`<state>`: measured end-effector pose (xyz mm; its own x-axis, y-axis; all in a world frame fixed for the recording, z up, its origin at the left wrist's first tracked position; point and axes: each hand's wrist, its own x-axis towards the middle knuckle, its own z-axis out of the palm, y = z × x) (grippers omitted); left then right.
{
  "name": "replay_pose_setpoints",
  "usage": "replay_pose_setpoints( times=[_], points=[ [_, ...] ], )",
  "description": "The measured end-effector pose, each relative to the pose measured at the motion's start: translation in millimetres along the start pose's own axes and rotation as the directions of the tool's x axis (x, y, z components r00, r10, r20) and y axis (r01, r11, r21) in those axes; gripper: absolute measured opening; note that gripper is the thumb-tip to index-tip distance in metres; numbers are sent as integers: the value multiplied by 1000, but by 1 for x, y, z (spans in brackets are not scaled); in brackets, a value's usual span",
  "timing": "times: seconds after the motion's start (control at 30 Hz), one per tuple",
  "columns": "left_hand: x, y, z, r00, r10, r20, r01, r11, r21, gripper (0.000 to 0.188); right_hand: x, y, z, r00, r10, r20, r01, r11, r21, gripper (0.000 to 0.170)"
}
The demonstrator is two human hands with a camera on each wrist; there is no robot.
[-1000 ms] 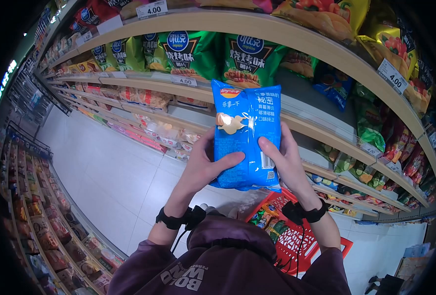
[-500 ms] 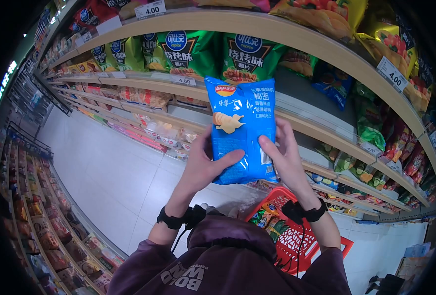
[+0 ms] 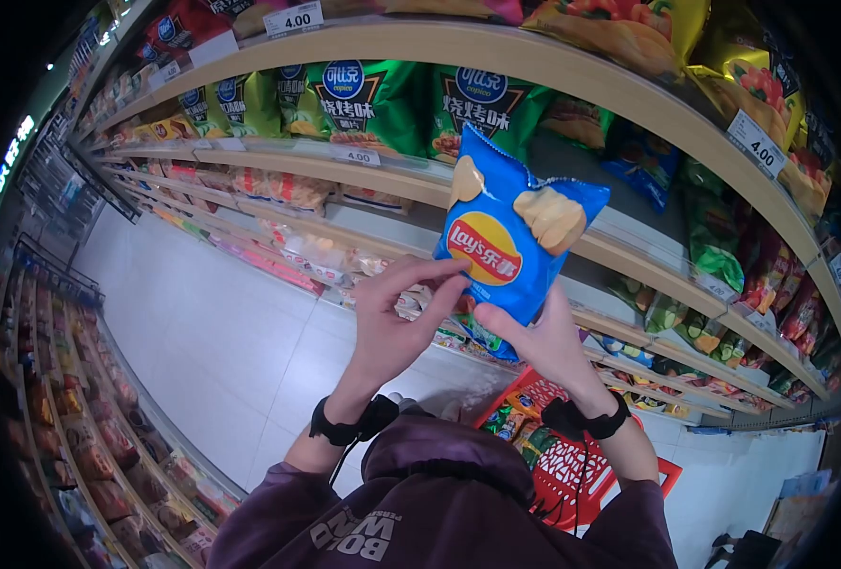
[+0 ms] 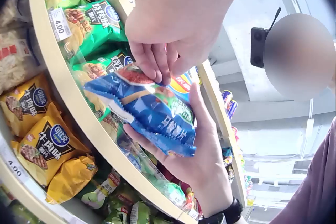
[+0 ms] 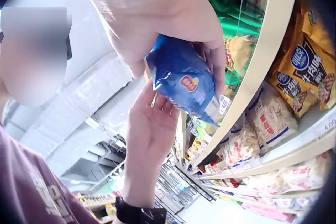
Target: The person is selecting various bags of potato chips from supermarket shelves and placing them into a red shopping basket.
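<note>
Right hand (image 3: 555,349): fingers hold the chip bag (image 3: 525,270) between thumb and fingers, at its lower part. Left hand (image 3: 390,327): fingers narrow, fingertips touching the printed front.

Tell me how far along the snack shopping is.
Already done, it seems: several packets lie in the red basket. In hand: the right hand holds a blue Lay's bag, with the left hand's fingers at its front. Probably remaining: deciding on that bag, which is not in the basket. Whether more is wanted, I can't tell.
</note>
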<state>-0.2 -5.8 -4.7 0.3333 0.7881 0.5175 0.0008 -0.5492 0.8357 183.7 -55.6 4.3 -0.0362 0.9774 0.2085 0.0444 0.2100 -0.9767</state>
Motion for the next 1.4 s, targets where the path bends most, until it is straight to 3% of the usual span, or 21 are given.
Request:
replay_pose_setpoints(
  times=[0.03,0.13,0.23,0.27,0.33,0.47,0.73,1.07,1.23,1.4],
  points=[
    [0,1,0,1000,12,21,-12,1000,28,30,2,2,-1,999,45,-6,-45,996,78,68],
    [3,-1,4,982,152,-111,-126,969,214,37,8,7,-6,991,126,-42,-106,941,321,60],
    [10,9,11,976,-47,-214,30,996,-83,38,9,4,-13,976,216,-16,-183,860,476,55],
    [10,8,7,978,-181,-107,155,964,-217,40,9,3,-14,975,222,-4,-194,861,470,55],
    [7,3,-4,908,-390,152,417,805,-423,43,9,-1,-16,972,234,18,-217,864,455,53],
    [6,0,-6,909,-375,182,416,784,-461,40,11,-1,-17,977,211,27,-204,893,401,53],
    [4,0,-7,930,-354,99,360,823,-439,38,13,-4,-13,998,53,37,-63,940,334,61],
    [3,3,-10,940,-323,107,337,838,-429,41,13,-6,-13,996,80,44,-90,944,319,62],
    [3,-2,-10,973,-218,77,231,901,-369,45,10,-3,-16,999,17,37,-26,965,260,64],
    [3,-4,-11,987,-135,92,158,930,-331,44,7,0,-19,997,43,58,-56,966,252,64]
  ],
)
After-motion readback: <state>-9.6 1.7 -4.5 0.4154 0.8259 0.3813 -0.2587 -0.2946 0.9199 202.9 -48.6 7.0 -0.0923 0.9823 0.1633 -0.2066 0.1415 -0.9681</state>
